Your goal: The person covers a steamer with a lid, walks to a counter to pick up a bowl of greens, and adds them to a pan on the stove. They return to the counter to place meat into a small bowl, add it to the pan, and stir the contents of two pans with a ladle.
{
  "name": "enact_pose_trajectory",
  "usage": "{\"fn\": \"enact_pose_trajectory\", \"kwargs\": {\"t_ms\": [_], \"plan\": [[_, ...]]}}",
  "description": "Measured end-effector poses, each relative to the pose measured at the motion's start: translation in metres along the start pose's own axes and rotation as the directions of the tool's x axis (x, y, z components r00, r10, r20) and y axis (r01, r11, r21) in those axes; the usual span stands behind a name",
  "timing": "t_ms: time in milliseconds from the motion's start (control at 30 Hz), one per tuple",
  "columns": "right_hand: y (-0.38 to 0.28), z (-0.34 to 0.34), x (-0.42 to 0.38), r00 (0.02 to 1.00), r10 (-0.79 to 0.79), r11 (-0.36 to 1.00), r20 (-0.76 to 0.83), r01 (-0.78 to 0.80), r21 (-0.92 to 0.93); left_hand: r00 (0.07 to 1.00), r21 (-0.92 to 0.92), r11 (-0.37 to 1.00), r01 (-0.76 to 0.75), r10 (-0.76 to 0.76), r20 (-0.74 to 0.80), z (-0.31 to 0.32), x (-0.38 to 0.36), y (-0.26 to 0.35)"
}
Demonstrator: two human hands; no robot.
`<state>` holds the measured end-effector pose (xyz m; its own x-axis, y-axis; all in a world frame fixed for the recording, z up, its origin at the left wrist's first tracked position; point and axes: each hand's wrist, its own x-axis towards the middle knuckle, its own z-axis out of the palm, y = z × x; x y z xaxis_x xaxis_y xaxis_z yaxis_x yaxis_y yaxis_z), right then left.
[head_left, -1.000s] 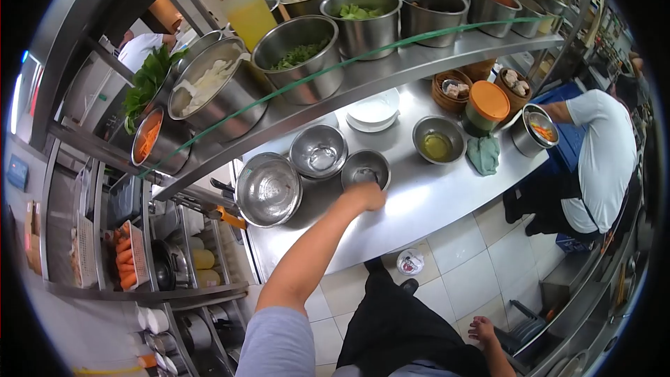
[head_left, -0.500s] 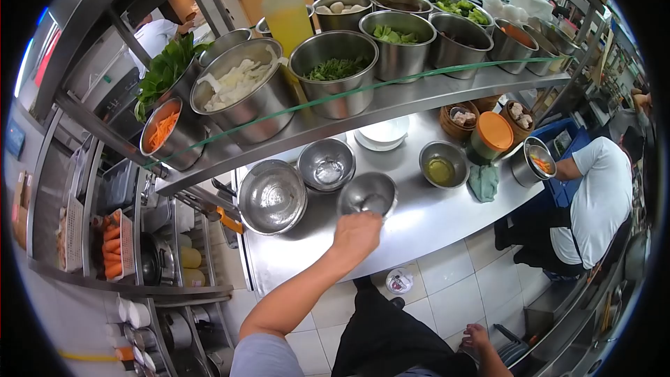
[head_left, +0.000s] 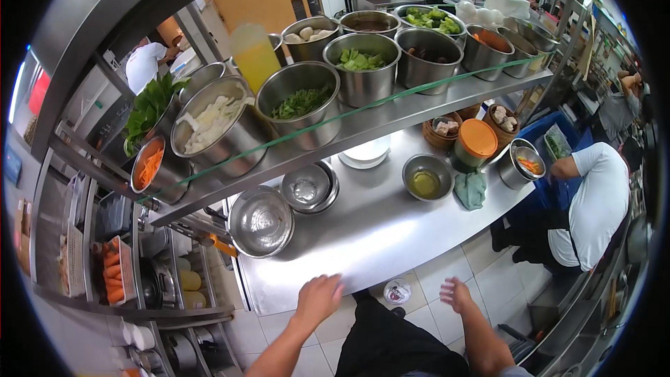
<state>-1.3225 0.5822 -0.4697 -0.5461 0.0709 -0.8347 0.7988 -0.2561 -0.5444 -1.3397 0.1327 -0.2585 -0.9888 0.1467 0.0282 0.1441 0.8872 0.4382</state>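
Note:
My left hand (head_left: pixel 320 298) hovers at the front edge of the steel table (head_left: pixel 335 244), fingers apart and holding nothing. Farther right, my right hand (head_left: pixel 456 294) is raised over the floor, empty, with its fingers spread. At the table's left lie a wide steel bowl (head_left: pixel 262 222) and, touching it, a stack of smaller steel bowls (head_left: pixel 307 186). White plates (head_left: pixel 366 153) are stacked behind. To the right, a steel bowl (head_left: pixel 427 178) holds yellowish liquid, beside a green cloth (head_left: pixel 470 190) and an orange-lidded container (head_left: pixel 477 138).
Overhead, a steel shelf (head_left: pixel 349 136) carries pots of vegetables and a bottle of yellow liquid (head_left: pixel 254 56). A co-worker (head_left: pixel 599 199) bends over a blue bin (head_left: pixel 537 132) at the right. Carrots (head_left: pixel 112 272) fill a basket at the lower left.
The bowl my left hand held now sits on the smaller bowl stack, and that hand has drawn back, open. My right hand has risen with its fingers spread. The view has shifted slightly.

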Motion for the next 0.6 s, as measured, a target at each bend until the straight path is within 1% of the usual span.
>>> {"fn": "enact_pose_trajectory", "kwargs": {"t_ms": [33,100,167,200,233,267,300,333,367,400,467,500,567,600], "plan": [[-0.016,0.010,0.012,0.999,-0.044,0.995,-0.024,0.046,0.093,0.998,0.017,0.998,0.065,-0.065,0.027,0.018,-0.017,-0.020],[-0.052,0.029,0.028,0.986,-0.110,0.948,-0.129,0.143,0.284,0.970,0.067,0.969,0.236,-0.231,-0.078,0.048,-0.056,-0.068],[-0.089,0.045,0.051,0.955,-0.082,0.865,-0.287,0.211,0.455,0.907,0.081,0.925,0.372,-0.343,-0.242,0.058,-0.086,-0.108],[-0.111,0.058,0.055,0.955,-0.081,0.866,-0.285,0.209,0.455,0.907,0.083,0.924,0.373,-0.344,-0.243,0.057,-0.092,-0.124],[-0.134,0.075,0.053,0.901,-0.042,0.877,-0.432,0.240,0.416,0.851,0.137,0.861,0.491,-0.439,-0.289,0.055,-0.096,-0.139],[-0.149,0.088,0.053,0.822,-0.005,0.890,-0.569,0.263,0.372,0.782,0.184,0.778,0.600,-0.523,-0.340,0.055,-0.096,-0.151],[-0.155,0.095,0.058,0.823,-0.006,0.891,-0.569,0.262,0.370,0.780,0.184,0.777,0.603,-0.525,-0.340,0.058,-0.091,-0.163],[-0.161,0.103,0.065,0.725,0.028,0.927,-0.689,0.240,0.290,0.659,0.100,0.683,0.724,-0.641,-0.394,0.061,-0.081,-0.174],[-0.165,0.110,0.070,0.607,0.047,0.956,-0.793,0.203,0.212,0.517,0.010,0.570,0.822,-0.738,-0.433,0.063,-0.075,-0.183],[-0.167,0.119,0.064,0.609,0.044,0.957,-0.792,0.201,0.208,0.512,0.008,0.565,0.825,-0.742,-0.433,0.065,-0.066,-0.181],[-0.178,0.140,0.035,0.477,-0.030,0.988,-0.878,0.149,0.047,0.381,0.103,0.380,0.919,-0.795,-0.471,0.066,-0.039,-0.169],[-0.179,0.141,0.032,0.478,-0.038,0.990,-0.878,0.139,0.033,0.378,0.091,0.378,0.921,-0.819,-0.431,0.059,-0.037,-0.162],[-0.181,0.143,0.030,0.462,-0.048,0.996,-0.885,0.087,-0.009,0.368,0.079,0.371,0.925,-0.826,-0.428,0.059,-0.036,-0.162],[-0.182,0.145,0.031,0.466,-0.058,0.996,-0.883,0.085,-0.021,0.365,0.062,0.377,0.924,-0.825,-0.431,0.059,-0.036,-0.162]]}}
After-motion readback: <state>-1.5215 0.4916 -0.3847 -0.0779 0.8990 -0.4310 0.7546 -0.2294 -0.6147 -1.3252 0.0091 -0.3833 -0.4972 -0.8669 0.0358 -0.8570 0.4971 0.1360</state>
